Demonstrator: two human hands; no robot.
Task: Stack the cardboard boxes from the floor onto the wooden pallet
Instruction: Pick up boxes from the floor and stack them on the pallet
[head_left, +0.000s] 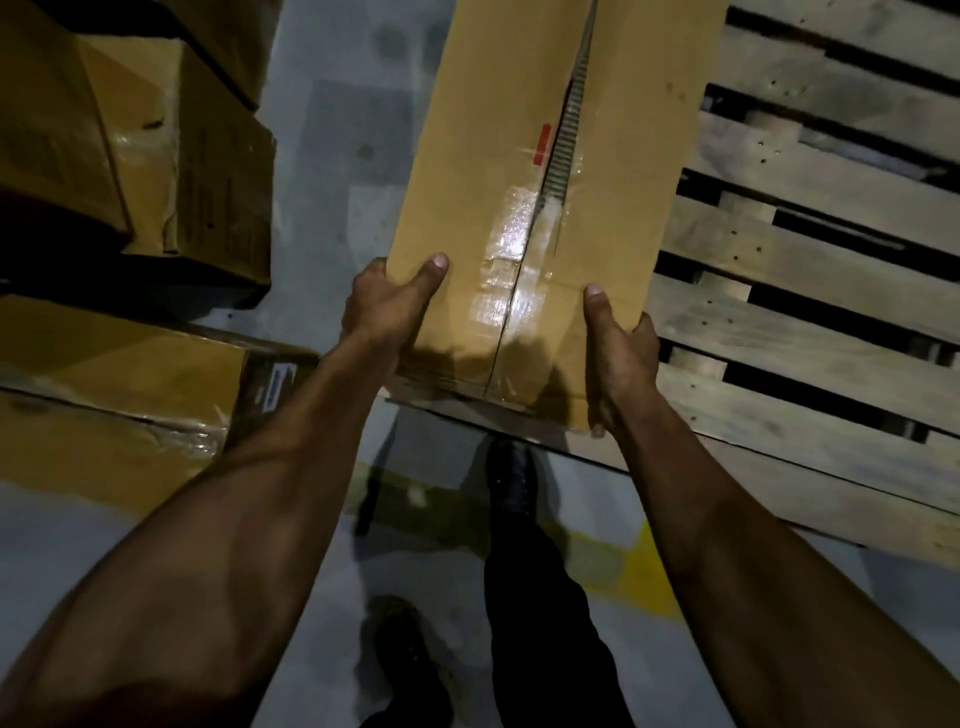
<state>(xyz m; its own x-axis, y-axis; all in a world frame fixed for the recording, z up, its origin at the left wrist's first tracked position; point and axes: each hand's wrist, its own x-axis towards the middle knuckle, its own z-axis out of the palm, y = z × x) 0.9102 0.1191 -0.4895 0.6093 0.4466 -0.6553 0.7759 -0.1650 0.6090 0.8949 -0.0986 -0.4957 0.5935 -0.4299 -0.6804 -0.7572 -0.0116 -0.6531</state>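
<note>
A long brown cardboard box (498, 171) with clear tape along its top seam runs from the middle of the view up to the top edge. My left hand (387, 306) grips its near left corner, thumb on top. My right hand (618, 343) grips its near right corner, thumb on top and fingers down the side. The box's near end lies over the left edge of the wooden pallet (810, 291), whose pale slats with dark gaps fill the right side. Whether the box rests on the pallet or hangs just above it, I cannot tell.
Several more cardboard boxes (130, 156) are piled at the left, with another taped box (119, 384) on the grey floor below them. My dark shoes (511, 478) stand on the floor near a yellow painted mark (644, 566), close to the pallet's front edge.
</note>
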